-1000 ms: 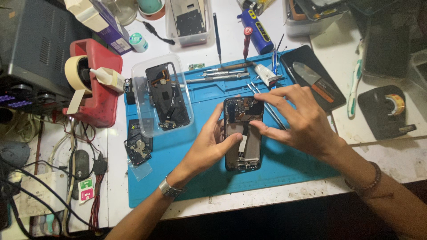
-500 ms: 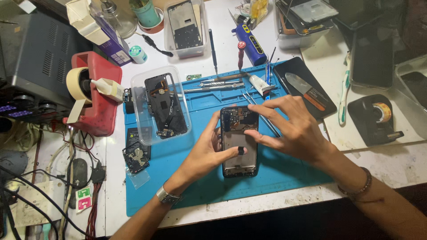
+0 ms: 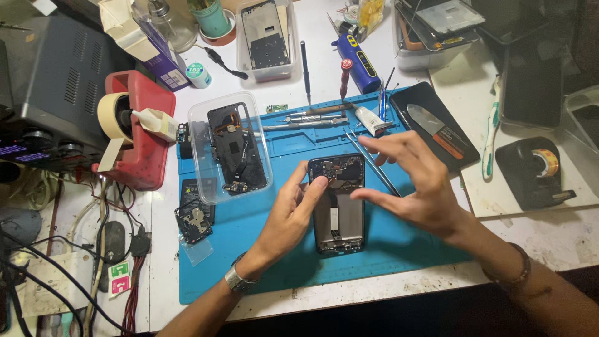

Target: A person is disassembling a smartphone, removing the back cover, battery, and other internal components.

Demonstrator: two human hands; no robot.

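Two bare hands work over an opened phone [image 3: 337, 206] that lies face down near the middle of the blue mat [image 3: 249, 249], closer to its front edge. At the mat's far left, beyond its edge, a red tape dispenser [image 3: 140, 137] stands on the white worktop [image 3: 549, 231]. On the mat's rear left corner sits a clear plastic tray [image 3: 201, 162] holding a dark phone back with its parts. Just off the mat's left edge lie small dark circuit pieces [image 3: 192, 221]. The left hand [image 3: 290, 215] rests along the phone's left side, fingers bent, with its fingertips [image 3: 320, 183] pressing on the board at the phone's upper end. Metal tweezers and drivers [image 3: 306, 118] lie along the mat's rear edge. The right hand [image 3: 415, 184] hovers above the phone's right side, fingers spread and holding nothing, its thumb pointing towards the phone. Past the mat's right edge, a black tape holder [image 3: 530, 178] sits on the worktop.
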